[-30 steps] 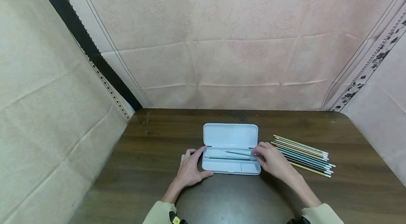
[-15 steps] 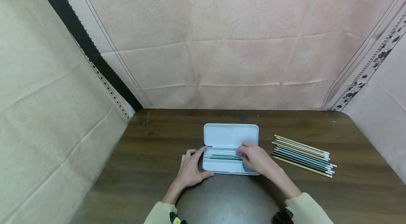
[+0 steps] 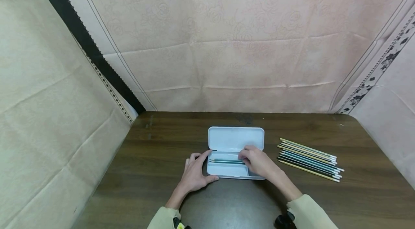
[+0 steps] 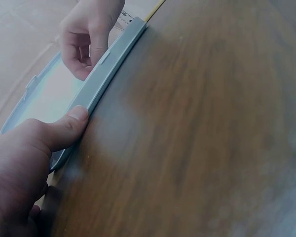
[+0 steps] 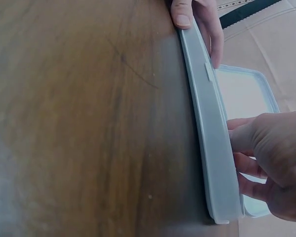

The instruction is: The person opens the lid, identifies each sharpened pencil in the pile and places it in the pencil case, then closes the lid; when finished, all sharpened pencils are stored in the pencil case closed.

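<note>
A light blue pencil case (image 3: 228, 171) lies on the table with its lid (image 3: 236, 138) folded back. Its left end is held by my left hand (image 3: 194, 173), the thumb on the front edge and a finger reaching to the back corner. Several green pencils (image 3: 225, 161) lie lengthwise inside. My right hand (image 3: 257, 162) reaches into the case with curled fingers at the right part of these pencils, pinching one; its fingertips are partly hidden. In the right wrist view the case wall (image 5: 209, 123) hides what the right fingers (image 5: 251, 165) hold.
To the right of the case, a pile of yellow and green pencils (image 3: 311, 160) lies on the brown wooden table (image 3: 227, 203). Patterned cloth (image 3: 243, 41) hangs behind the table's far edge, with more cloth at both sides.
My right hand has moved left over the case, carrying a green pencil that lay slanted and now lies down among the others. The left hand has stayed in place.
</note>
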